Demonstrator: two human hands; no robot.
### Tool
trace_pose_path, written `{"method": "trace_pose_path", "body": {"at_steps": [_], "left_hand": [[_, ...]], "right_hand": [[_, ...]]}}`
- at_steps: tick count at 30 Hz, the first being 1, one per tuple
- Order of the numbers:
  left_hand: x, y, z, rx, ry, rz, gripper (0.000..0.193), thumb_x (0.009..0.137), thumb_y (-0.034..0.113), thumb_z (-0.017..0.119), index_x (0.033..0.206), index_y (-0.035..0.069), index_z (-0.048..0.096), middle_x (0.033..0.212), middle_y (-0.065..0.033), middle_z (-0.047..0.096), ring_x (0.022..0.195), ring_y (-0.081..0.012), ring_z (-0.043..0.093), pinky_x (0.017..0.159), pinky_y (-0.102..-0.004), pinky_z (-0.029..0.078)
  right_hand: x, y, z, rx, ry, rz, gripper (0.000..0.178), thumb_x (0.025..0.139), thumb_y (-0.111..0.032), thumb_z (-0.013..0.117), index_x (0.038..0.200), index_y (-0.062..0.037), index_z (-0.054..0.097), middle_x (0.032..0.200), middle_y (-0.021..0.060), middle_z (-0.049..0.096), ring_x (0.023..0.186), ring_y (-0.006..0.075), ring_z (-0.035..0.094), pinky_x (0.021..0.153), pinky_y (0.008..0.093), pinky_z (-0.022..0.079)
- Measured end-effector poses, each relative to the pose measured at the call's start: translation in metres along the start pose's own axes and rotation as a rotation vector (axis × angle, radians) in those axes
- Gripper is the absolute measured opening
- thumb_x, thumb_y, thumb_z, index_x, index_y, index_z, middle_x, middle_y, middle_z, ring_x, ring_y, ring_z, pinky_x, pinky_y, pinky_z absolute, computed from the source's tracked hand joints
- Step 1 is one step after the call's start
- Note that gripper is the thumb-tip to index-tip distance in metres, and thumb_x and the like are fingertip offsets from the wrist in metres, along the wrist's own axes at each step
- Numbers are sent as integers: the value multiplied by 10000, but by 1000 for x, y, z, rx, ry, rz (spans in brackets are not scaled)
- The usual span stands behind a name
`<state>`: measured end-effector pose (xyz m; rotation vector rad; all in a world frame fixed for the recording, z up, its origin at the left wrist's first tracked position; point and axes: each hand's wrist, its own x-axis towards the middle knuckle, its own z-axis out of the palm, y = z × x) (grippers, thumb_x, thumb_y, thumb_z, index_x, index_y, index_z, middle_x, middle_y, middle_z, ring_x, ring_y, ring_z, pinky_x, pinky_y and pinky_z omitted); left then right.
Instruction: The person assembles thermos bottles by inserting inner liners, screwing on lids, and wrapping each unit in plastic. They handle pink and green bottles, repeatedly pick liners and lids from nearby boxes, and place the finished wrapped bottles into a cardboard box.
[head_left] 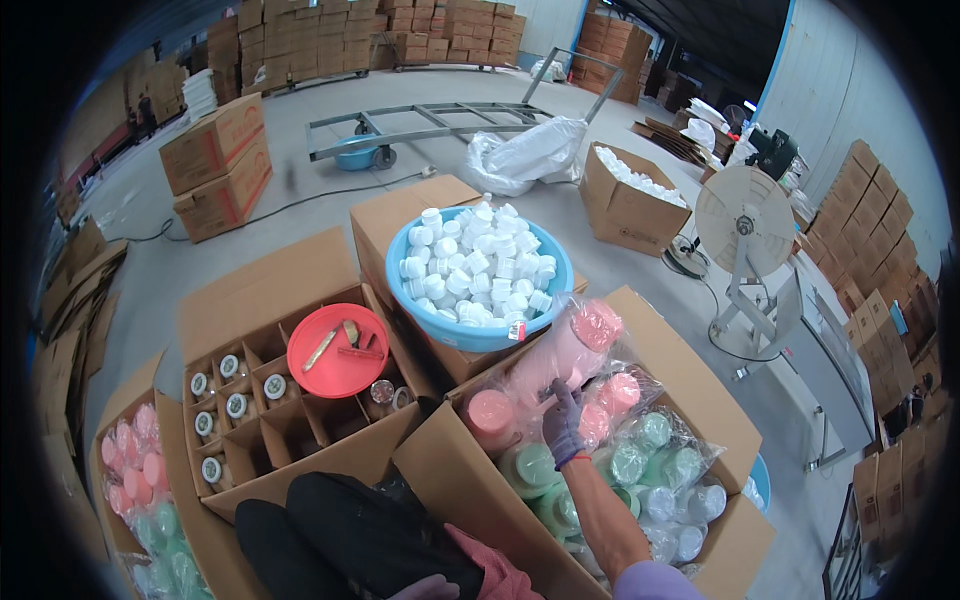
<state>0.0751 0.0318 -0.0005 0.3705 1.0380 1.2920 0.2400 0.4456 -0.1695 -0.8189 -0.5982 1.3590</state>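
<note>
My right hand [563,428], in a purple glove, reaches over the open carton [490,490] in front of me. Its fingers close at the side of a large pink bottle [545,375] in clear plastic wrap, which lies tilted with its pink cap to the upper right; the fingertips are partly hidden. Around it are more wrapped bottles: a pink-capped one [492,412], green ones [535,465] and white-capped ones [705,502]. Only a bit of my left hand [430,588], also gloved in purple, shows at the lower edge by my dark-clothed legs; its fingers are hidden.
A blue basin [402,290] heaped with white caps stands on a carton ahead. Left of it, a red dish [340,385] with small tools rests on a divided carton [250,480] holding several jars. A fan [745,225] stands right; a metal cart [430,118] is farther back.
</note>
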Motion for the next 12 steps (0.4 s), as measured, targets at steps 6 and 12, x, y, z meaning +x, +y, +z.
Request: {"method": "trace_pose_path", "body": {"at_steps": [6, 12], "left_hand": [[30, -16, -15, -62, -62, -59, 601, 1019, 390, 530, 1396, -76, 487, 1250, -200, 652, 1175, -286, 626, 1085, -407, 440], [42, -7, -10, 11, -118, -103, 626, 1022, 408, 522, 1414, -76, 463, 1247, -201, 653, 1171, -297, 629, 1090, -423, 442]], "right_hand": [[14, 14, -50, -275, -21, 117, 112, 914, -93, 649, 1022, -75, 625, 859, 27, 649, 754, 164, 628, 686, 317, 538], [37, 66, -81, -760, -319, 311, 350, 883, -228, 759, 1169, -56, 656, 985, 30, 695, 816, 128, 627, 710, 310, 534]]}}
